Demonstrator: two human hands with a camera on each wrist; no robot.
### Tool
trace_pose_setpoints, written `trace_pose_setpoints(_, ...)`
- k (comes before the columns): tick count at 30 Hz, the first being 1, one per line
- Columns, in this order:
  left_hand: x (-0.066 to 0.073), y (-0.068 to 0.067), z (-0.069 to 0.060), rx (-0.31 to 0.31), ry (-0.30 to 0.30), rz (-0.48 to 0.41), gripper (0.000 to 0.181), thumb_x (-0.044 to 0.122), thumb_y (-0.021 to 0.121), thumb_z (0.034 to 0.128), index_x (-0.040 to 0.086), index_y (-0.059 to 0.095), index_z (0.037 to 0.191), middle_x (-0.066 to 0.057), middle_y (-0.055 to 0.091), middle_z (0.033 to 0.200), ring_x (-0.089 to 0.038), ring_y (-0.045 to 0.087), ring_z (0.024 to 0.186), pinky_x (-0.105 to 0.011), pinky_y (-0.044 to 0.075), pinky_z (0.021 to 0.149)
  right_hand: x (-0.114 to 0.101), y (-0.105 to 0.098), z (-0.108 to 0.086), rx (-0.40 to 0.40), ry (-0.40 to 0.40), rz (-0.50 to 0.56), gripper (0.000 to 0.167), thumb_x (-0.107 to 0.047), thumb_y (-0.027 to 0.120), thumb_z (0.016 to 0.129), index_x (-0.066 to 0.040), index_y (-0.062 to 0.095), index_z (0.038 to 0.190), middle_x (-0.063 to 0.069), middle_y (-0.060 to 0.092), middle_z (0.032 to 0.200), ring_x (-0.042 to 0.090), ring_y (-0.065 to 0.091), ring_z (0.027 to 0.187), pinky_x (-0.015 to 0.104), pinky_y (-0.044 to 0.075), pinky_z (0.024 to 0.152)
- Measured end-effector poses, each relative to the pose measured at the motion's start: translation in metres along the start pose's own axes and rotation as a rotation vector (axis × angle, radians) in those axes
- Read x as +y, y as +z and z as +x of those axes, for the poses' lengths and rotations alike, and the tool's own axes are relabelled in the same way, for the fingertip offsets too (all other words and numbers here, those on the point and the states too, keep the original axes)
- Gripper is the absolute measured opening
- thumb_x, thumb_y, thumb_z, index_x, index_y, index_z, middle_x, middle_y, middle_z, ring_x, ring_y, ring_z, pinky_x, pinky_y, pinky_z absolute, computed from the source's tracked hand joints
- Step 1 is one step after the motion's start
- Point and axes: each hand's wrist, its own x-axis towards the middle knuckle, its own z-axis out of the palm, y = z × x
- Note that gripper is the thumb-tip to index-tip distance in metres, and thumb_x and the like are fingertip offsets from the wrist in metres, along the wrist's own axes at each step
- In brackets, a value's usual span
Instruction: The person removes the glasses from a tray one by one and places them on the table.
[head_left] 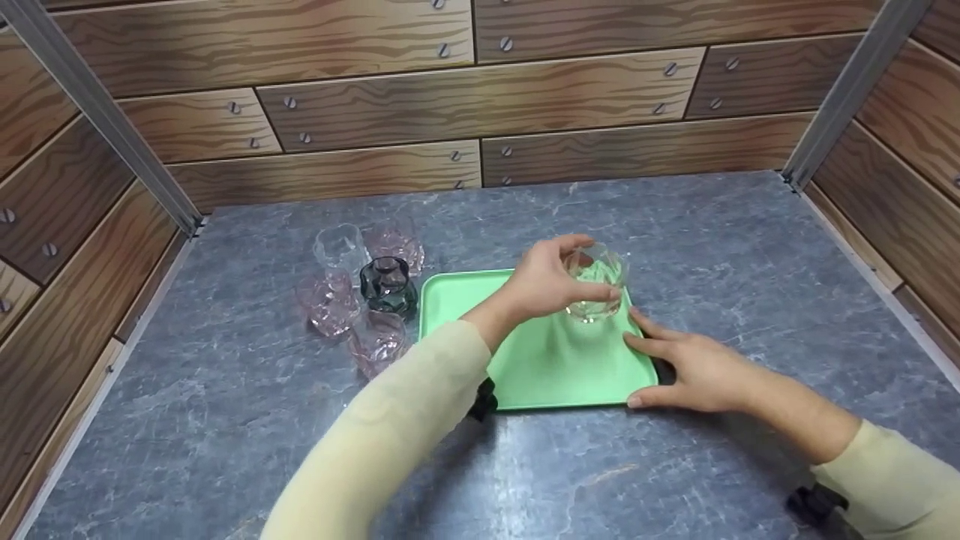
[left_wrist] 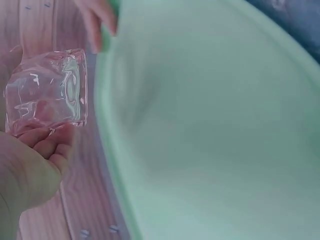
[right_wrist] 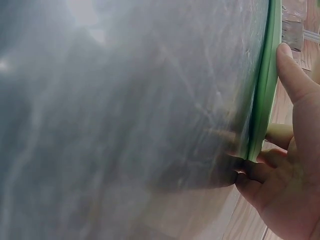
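My left hand [head_left: 551, 277] grips a clear, faceted drinking glass [head_left: 592, 289] between thumb and fingers, over the far right part of a light green tray [head_left: 540, 367]. In the left wrist view the glass [left_wrist: 47, 92] lies in the curve of the fingers, looking pinkish. My right hand [head_left: 705, 371] holds the tray's right edge near the front corner. Its thumb lies along the green rim [right_wrist: 262, 95] in the right wrist view, while curled fingers meet the edge farther down. Whether the glass touches the tray cannot be told.
Left of the tray, close together, stand a dark grey glass [head_left: 388, 286], a clear glass [head_left: 341, 247] and pink glasses [head_left: 330, 304]. The grey marbled table [head_left: 225, 420] runs back to wood-patterned walls [head_left: 480, 97] with metal corner posts [head_left: 105, 120].
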Motion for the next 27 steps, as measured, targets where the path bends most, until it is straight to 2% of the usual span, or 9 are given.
trace_pose_setpoints(7, 0.033, -0.028, -0.018, 0.049, 0.033, -0.026, 0.090, 0.035, 0.097, 0.0785, 0.014, 0.054, 0.154, 0.000, 0.070, 0.132, -0.017, 0.063, 0.125, -0.030, 0.056, 0.100, 0.002, -0.001, 0.000, 0.004, 0.001, -0.002, 0.100, -0.074, 0.068, 0.090, -0.001, 0.051, 0.156, 0.025, 0.026, 0.170, 0.052, 0.049, 0.140, 0.066, 0.048, 0.107)
trace_pose_setpoints(11, 0.051, -0.050, -0.031, 0.075, 0.052, -0.049, 0.095, 0.034, 0.099, 0.0757, 0.012, 0.053, 0.155, 0.001, 0.070, 0.131, -0.018, 0.066, 0.119, -0.028, 0.057, 0.097, 0.002, -0.002, 0.000, 0.006, 0.001, -0.001, 0.100, -0.074, 0.069, 0.089, -0.002, 0.051, 0.156, 0.025, 0.026, 0.170, 0.052, 0.048, 0.140, 0.066, 0.048, 0.107)
trace_pose_setpoints(15, 0.062, -0.073, -0.046, 0.095, 0.070, -0.101, 0.099, 0.029, 0.100, 0.0747, 0.010, 0.049, 0.157, -0.002, 0.069, 0.131, -0.019, 0.070, 0.113, -0.027, 0.059, 0.095, 0.003, -0.001, 0.000, 0.009, 0.002, 0.002, 0.099, -0.074, 0.070, 0.089, -0.002, 0.051, 0.155, 0.025, 0.026, 0.170, 0.053, 0.048, 0.140, 0.066, 0.048, 0.107)
trace_pose_setpoints(21, 0.063, -0.111, -0.074, 0.154, 0.082, -0.087, 0.097, 0.025, 0.100, 0.0737, 0.011, 0.051, 0.156, -0.004, 0.072, 0.128, -0.022, 0.072, 0.110, -0.031, 0.060, 0.095, 0.003, 0.000, 0.000, 0.027, 0.001, 0.004, 0.100, -0.074, 0.070, 0.088, -0.002, 0.052, 0.155, 0.024, 0.026, 0.170, 0.052, 0.047, 0.141, 0.066, 0.047, 0.108)
trace_pose_setpoints(27, 0.050, -0.145, -0.107, 0.209, 0.091, -0.010, 0.093, 0.026, 0.099, 0.0752, 0.013, 0.053, 0.155, -0.002, 0.073, 0.126, -0.022, 0.070, 0.113, -0.037, 0.061, 0.093, 0.001, 0.001, 0.001, 0.029, -0.003, 0.008, 0.101, -0.075, 0.069, 0.088, -0.002, 0.052, 0.155, 0.023, 0.026, 0.171, 0.052, 0.046, 0.142, 0.066, 0.046, 0.109)
